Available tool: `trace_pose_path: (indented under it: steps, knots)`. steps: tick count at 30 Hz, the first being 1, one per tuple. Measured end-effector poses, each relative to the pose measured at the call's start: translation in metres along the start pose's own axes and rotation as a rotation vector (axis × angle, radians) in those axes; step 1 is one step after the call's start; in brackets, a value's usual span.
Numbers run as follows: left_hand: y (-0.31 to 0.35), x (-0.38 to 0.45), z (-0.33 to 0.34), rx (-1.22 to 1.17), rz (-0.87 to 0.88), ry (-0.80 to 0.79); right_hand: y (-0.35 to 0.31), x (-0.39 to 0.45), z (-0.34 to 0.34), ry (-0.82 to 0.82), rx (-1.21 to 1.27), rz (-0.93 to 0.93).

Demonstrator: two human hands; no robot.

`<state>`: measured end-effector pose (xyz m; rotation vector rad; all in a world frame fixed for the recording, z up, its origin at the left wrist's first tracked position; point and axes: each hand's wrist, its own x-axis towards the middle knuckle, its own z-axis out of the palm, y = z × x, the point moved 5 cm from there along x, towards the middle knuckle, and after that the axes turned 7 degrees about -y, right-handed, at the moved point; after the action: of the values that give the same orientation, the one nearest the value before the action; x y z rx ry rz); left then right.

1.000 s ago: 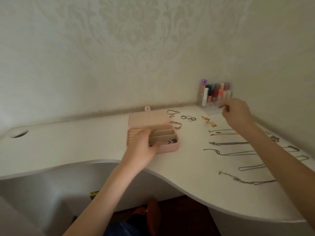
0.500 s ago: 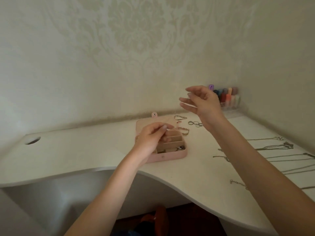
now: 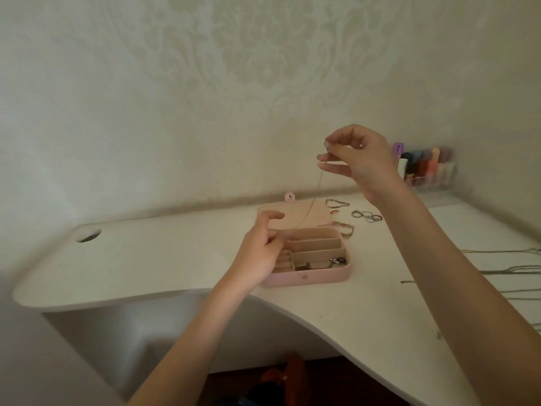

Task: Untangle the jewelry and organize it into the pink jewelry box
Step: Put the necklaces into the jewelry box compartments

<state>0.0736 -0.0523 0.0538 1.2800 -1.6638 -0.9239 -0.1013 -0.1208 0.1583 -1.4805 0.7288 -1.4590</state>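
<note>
The pink jewelry box (image 3: pixel 310 278) lies open on the white desk, its lid (image 3: pixel 316 213) flat behind it and small pieces in the front compartments. A thin chain (image 3: pixel 317 190) hangs slanted above the box. My right hand (image 3: pixel 357 159) is raised over the lid and pinches the chain's top end. My left hand (image 3: pixel 260 250) hovers at the box's left side, fingers curled, pinching the chain's lower end near the back compartment.
Bracelets (image 3: pixel 336 203) and several rings (image 3: pixel 366 215) lie right of the lid. More chains (image 3: pixel 512 271) are laid out at the desk's right. A clear organizer of lipsticks (image 3: pixel 424 168) stands in the corner. A cable hole (image 3: pixel 87 235) sits far left.
My right hand came from the far right of the desk, carrying a chain, and rose over the box. My left hand lifted out of the box and took the chain's lower end.
</note>
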Motion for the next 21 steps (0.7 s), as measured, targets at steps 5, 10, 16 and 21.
trace_pose_path:
  steps: [5, 10, 16, 21]
  knots:
    - [0.010, 0.001, 0.010, 0.158, 0.058, 0.029, -0.003, -0.002, 0.014, -0.163, -0.064, -0.008]
    - [0.004, 0.003, 0.010, 0.215, 0.021, -0.022, -0.006, -0.009, 0.025, -0.299, -0.153, 0.010]
    - [0.001, -0.002, 0.003, 0.252, 0.033, -0.056, -0.004, -0.013, 0.036, -0.377, -0.162, 0.033]
    - [0.004, 0.002, -0.001, 0.025, -0.015, -0.037, 0.003, -0.023, 0.052, -0.501, -0.209, 0.093]
